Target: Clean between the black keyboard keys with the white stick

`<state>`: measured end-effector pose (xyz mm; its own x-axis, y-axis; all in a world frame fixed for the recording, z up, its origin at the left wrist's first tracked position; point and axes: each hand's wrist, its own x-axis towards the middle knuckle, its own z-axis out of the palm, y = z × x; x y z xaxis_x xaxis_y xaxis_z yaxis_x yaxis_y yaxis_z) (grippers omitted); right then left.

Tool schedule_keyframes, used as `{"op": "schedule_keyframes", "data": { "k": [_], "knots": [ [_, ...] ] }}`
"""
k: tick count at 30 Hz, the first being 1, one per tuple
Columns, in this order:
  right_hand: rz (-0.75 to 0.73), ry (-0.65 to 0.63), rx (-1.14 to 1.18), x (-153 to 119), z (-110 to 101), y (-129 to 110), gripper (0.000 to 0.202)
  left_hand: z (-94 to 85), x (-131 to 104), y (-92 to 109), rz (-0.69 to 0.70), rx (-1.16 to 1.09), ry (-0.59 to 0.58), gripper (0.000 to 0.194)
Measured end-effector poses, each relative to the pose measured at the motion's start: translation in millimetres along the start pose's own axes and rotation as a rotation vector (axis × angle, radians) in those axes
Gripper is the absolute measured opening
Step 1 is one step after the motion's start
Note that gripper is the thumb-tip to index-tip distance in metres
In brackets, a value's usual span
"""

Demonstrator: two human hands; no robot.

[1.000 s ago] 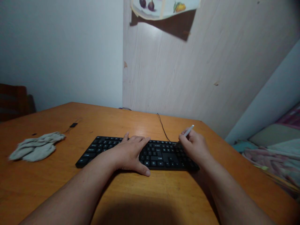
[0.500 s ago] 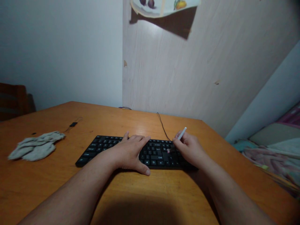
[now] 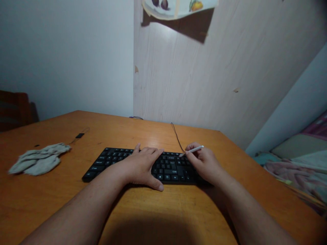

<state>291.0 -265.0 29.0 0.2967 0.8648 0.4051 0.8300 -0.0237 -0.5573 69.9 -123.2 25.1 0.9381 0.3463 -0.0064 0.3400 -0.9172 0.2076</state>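
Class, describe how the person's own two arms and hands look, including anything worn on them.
The left hand and right hand are bare, without gloves. The left forearm and right forearm are uncovered as far as they show: no sleeve, watch or bracelet. No ring can be made out.

This looks like a room in a home: what seems to be rumpled bedding (image 3: 291, 173) lies at the right, and a wooden chair (image 3: 22, 109) stands at the left. A fruit picture (image 3: 181, 8) hangs on the pale, wood-grained panel (image 3: 191, 85) behind the orange-brown wooden counter (image 3: 153, 132).
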Motion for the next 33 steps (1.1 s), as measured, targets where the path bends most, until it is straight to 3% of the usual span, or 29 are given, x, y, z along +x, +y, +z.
{"op": "schedule_keyframes", "data": {
  "k": [7,14,22,28,33],
  "knots": [
    [-0.063,-0.124,0.019,-1.8,-9.6,-0.5,0.013,-0.5,0.2,1.3,-0.009,0.018,-0.002,0.124],
    [-0.039,-0.023,0.043,-0.4,-7.1,2.3,0.016,0.6,1.2,-0.4,-0.004,0.014,0.002,0.125],
    [-0.048,-0.138,0.083,-1.5,-8.4,1.7,0.016,1.0,0.7,-0.2,0.001,0.009,0.009,0.126],
    [-0.007,-0.017,0.012,2.4,-13.9,6.3,0.02,2.1,0.4,-1.8,0.015,0.004,0.015,0.126],
    [-0.042,-0.117,-0.044,1.6,-14.0,8.9,0.014,2.6,0.7,-1.8,0.016,0.005,0.02,0.126]
  ]
}}
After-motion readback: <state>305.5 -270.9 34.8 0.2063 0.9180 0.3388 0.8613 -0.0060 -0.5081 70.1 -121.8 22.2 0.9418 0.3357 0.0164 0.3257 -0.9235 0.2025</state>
